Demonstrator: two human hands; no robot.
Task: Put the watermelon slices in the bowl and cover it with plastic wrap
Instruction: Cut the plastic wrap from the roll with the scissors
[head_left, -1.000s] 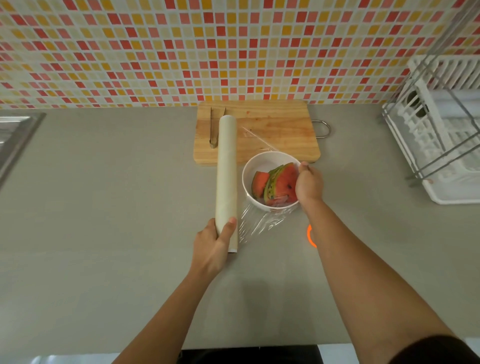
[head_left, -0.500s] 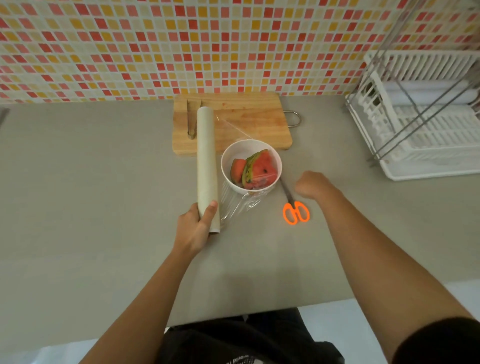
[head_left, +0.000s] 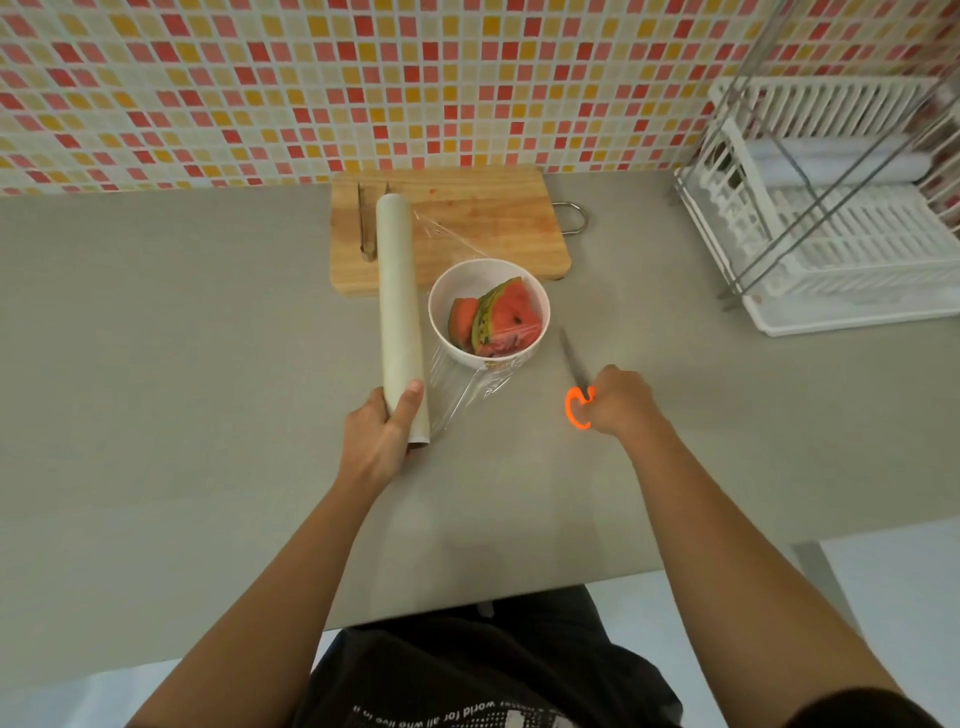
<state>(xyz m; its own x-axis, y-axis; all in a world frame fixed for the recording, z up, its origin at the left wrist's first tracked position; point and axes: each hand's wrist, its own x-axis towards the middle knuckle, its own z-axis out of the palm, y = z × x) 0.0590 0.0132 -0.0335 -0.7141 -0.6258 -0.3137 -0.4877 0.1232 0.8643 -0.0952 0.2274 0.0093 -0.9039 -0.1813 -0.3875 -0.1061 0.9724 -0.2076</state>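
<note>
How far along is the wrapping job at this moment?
Done: watermelon slices sit in the bowl, plastic wrap drawn over it from the roll. In hand: left hand grips the roll, right hand grips the scissors. Left: cutting the wrap free and sealing it.

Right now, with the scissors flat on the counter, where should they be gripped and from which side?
The orange handle loops, from the near right side: the blades point away toward the bowl, and the right hand curls over one loop.
</note>
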